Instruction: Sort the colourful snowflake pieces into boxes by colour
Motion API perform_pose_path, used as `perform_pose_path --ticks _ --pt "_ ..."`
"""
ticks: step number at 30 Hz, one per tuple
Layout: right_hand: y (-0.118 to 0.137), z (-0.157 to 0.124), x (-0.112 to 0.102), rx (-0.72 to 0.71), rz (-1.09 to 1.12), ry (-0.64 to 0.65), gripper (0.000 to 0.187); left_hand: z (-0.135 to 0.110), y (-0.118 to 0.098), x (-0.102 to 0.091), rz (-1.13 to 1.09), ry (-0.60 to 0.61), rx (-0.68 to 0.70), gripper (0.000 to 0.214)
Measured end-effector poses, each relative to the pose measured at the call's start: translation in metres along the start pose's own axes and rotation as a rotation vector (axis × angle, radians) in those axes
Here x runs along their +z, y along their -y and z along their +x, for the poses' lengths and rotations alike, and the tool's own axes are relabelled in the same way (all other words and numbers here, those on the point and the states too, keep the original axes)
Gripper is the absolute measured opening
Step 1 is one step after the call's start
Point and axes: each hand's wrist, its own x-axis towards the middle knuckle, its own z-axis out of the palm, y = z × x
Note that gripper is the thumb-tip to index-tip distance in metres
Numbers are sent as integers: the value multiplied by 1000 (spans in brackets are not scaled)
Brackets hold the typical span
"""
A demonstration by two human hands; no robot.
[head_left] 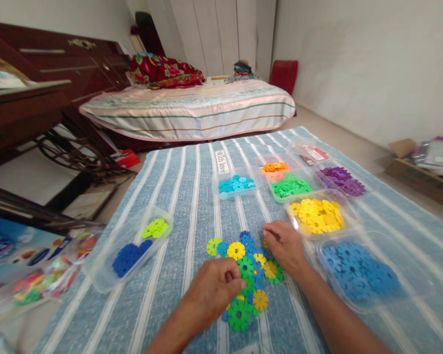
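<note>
In the head view a pile of notched plastic discs lies on the striped cloth, with a green disc [239,315] at its near end and a yellow disc [236,251] toward the far end. My left hand [219,285] is closed at the pile's left side, thumb and forefinger beside another green disc [246,267]; whether they grip anything is unclear. At the pile's right edge my right hand [286,246] has its fingers curled closed above blue and yellow discs. What its fingertips hold, if anything, is hidden.
Right of the hands stand clear tubs of blue discs [360,270], yellow discs [317,215] and purple discs [341,181]. Behind are green discs [291,187], orange discs [275,167] and light-blue discs [236,184]. At left, a long tub [101,280] holds dark-blue and lime discs. A bed [192,110] stands beyond.
</note>
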Motion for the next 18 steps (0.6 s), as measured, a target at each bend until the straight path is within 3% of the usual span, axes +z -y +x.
perform_pose_path --ticks 5,10,13,15,18 --pt "2 1 1 0 -12 -19 18 25 -11 -13 -184 -25 20 19" --pt "2 1 0 14 -30 1 17 74 -61 -20 -343 -223 190 18" --pt "2 1 1 12 -20 6 18 100 -88 -21 -504 -279 261 15" --pt "1 1 1 10 -19 4 18 108 -93 -22 -532 -305 260 16" --pt "1 1 1 5 -28 6 19 105 -76 -24 -450 -309 249 14"
